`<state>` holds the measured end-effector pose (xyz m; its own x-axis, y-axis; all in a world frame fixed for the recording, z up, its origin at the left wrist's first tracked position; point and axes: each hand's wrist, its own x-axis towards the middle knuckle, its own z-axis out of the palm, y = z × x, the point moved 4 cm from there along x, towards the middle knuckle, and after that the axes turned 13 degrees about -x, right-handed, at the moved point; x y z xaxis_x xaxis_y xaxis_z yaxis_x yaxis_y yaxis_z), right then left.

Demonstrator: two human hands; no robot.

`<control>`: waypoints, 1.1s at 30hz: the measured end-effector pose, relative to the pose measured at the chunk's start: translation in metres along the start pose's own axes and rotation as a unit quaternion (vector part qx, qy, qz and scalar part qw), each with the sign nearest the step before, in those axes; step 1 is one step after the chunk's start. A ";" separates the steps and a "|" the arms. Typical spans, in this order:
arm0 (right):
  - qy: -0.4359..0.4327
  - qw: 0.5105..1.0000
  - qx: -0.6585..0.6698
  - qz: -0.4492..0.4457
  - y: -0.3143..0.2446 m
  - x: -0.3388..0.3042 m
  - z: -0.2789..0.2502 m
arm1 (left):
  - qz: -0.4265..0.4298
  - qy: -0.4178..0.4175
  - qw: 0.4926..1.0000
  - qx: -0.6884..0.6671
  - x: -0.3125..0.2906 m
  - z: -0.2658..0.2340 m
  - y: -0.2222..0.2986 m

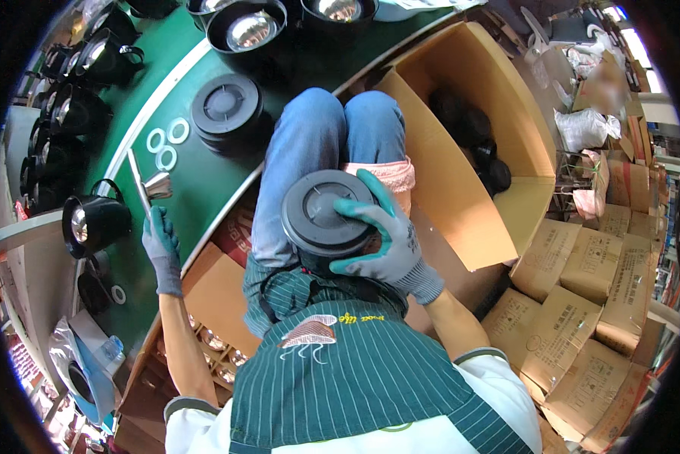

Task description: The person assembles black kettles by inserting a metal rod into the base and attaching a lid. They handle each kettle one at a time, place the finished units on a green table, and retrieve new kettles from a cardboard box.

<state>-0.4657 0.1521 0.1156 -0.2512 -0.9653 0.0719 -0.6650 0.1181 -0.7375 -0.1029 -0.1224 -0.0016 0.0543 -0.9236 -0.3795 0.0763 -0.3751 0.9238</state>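
Note:
On my lap a black round container (317, 250) with a ridged disc-shaped lid (327, 210) stands roughly upright. My right hand (389, 246), in a grey and teal glove, is closed round its right side, the fingers on the lid and the thumb side lower down. My left hand (161, 246), gloved alike, is closed on a slim light-coloured stick-like tool (138, 178) over the green table. A shiny flared metal piece (157, 185) shows beside that stick; whether the two are joined I cannot tell. Three pale rings (166, 158) lie nearby, next to stacked black lids (227, 106).
Black cups with shiny insides (98, 219) line the left of the green table (158, 98); larger black bowls (247, 30) stand at its far end. An open cardboard box (461, 151) with black parts is at my right, beyond it stacked closed cartons (563, 321).

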 end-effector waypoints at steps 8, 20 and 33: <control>0.055 0.993 0.013 -0.101 -0.055 0.026 -0.059 | 0.157 0.011 0.913 0.377 0.052 -0.014 -0.021; 0.028 0.683 0.717 0.137 -0.077 0.202 0.037 | 0.501 -0.129 0.853 0.073 -0.101 0.093 0.133; 0.121 0.952 0.281 -0.012 -0.042 0.176 -0.043 | 0.488 -0.061 0.735 0.468 0.251 0.251 0.284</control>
<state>-0.5119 -0.0130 0.1878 -0.4400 -0.8765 0.1953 -0.2084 -0.1119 -0.9716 -0.3174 -0.4804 0.1785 -0.4645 -0.7683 0.4404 -0.6609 0.6318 0.4050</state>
